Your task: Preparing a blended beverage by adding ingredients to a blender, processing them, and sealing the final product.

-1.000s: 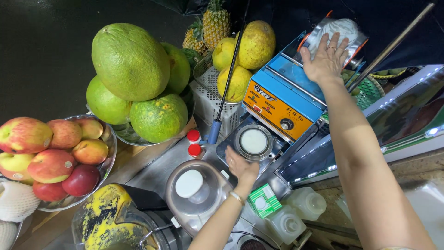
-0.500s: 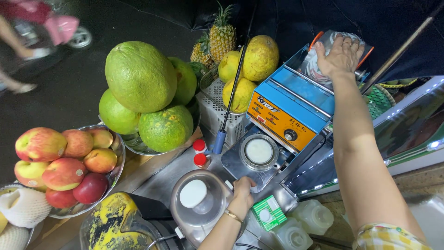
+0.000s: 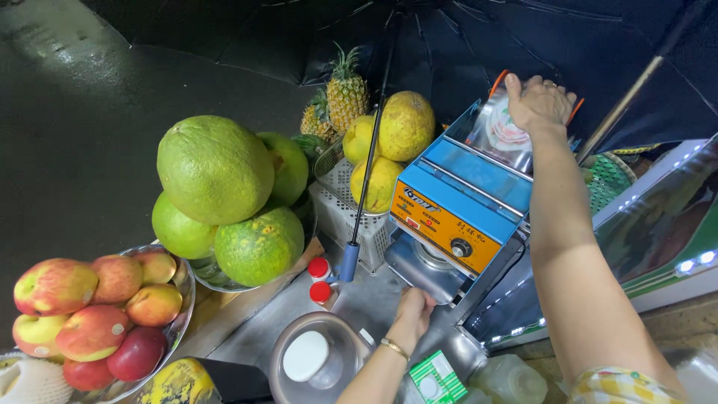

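Left hand (image 3: 413, 310) fingers clamp the sealing machine's tray (image 3: 422, 273); right hand (image 3: 540, 101) fingers spread flat on its film roll (image 3: 502, 135), best held steady.

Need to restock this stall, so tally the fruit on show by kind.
Green citrus: 4
Yellow citrus: 3
Pineapples: 2
Red-yellow fruits: 8 in view
Total: 17
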